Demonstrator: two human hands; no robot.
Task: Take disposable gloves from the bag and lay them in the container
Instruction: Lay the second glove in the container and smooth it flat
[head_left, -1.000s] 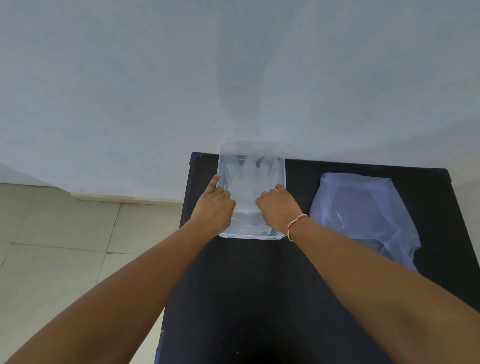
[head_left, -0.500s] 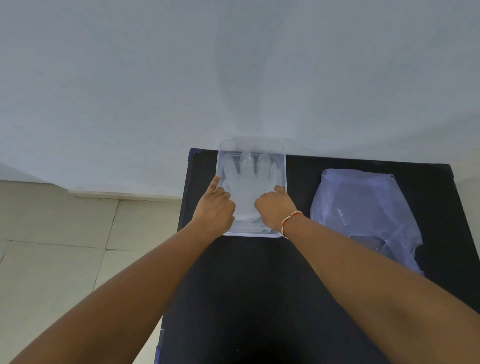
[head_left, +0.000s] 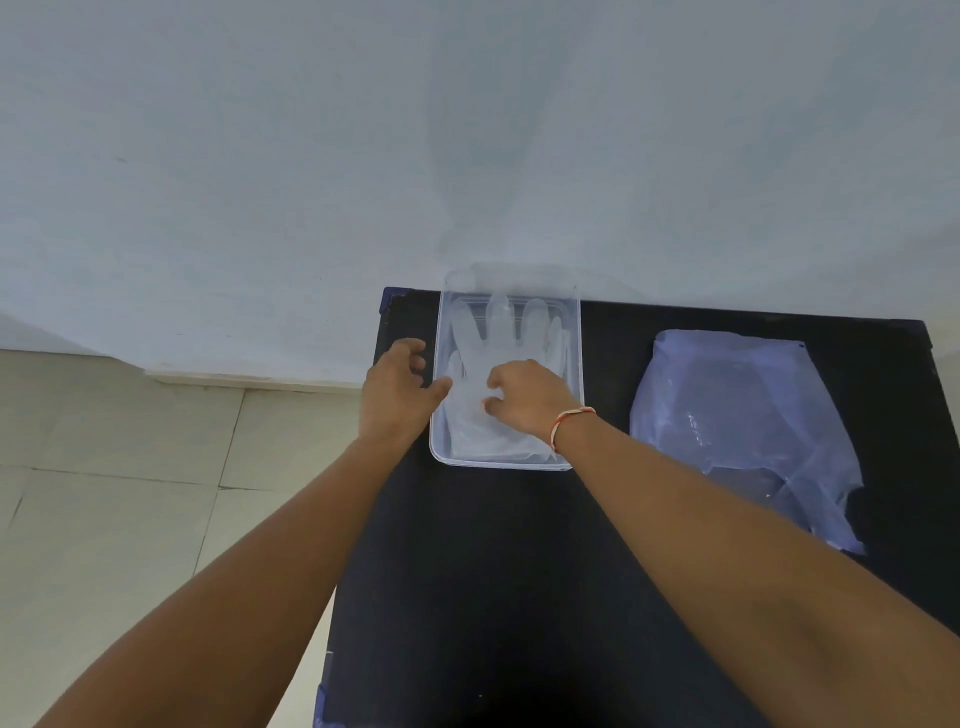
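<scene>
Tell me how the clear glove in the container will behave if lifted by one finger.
The glove looks like thin see-through film, so probably floppy and very light. It lies flat and wrinkled in the container, so it may cling or slide.

No legible text or labels

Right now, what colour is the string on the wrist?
Red and white, on the right wrist's string; head view shows it.

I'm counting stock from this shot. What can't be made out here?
- Glove count in the container, head view: clear layers overlap, and the right hand covers the palm.
- Bag contents: cloudy, crumpled plastic hides them.
- Table near edge: cut off by the frame.
</scene>
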